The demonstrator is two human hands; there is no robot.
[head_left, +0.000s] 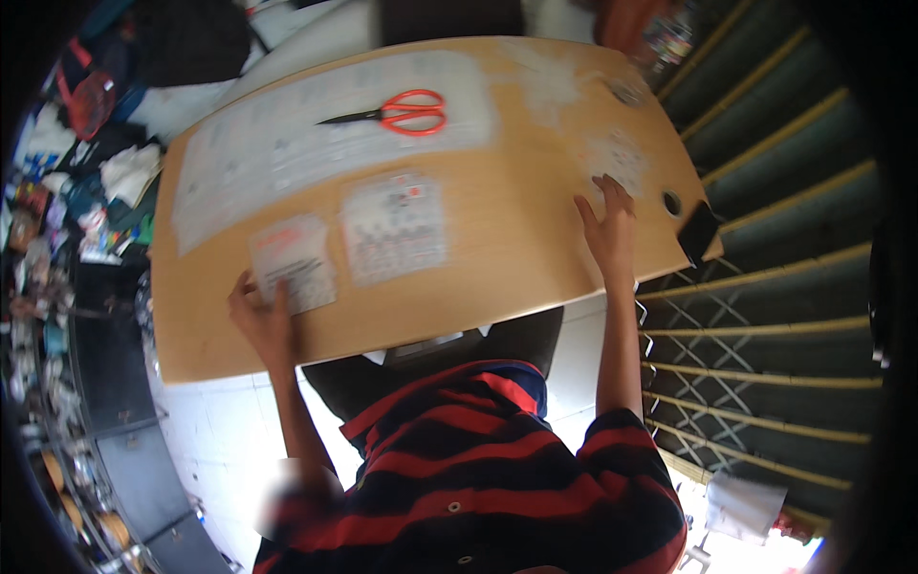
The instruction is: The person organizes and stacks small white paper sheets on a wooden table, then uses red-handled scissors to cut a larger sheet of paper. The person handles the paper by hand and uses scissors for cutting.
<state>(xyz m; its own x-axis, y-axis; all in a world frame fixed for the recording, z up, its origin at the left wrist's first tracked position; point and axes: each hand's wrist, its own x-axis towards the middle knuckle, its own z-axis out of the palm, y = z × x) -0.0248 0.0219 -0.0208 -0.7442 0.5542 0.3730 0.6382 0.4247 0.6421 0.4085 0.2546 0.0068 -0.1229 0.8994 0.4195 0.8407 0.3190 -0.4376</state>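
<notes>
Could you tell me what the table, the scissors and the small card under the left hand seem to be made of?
Table: probably wood laminate, tan, smooth, matte. Scissors: dark, likely metal blades with glossy red plastic handles. Card under the left hand: thin, flat printed paper, perhaps laminated; too blurred to say.

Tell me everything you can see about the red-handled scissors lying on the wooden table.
The red-handled scissors lie flat near the far edge of the light wooden table, resting on a large pale printed sheet. Two red loop handles, seemingly plastic, point right; the dark metal blades point left and look closed or nearly so. Nothing touches them besides the sheet. Both hands are far off: the left hand at a small paper card, the right hand flat on the table.
</notes>
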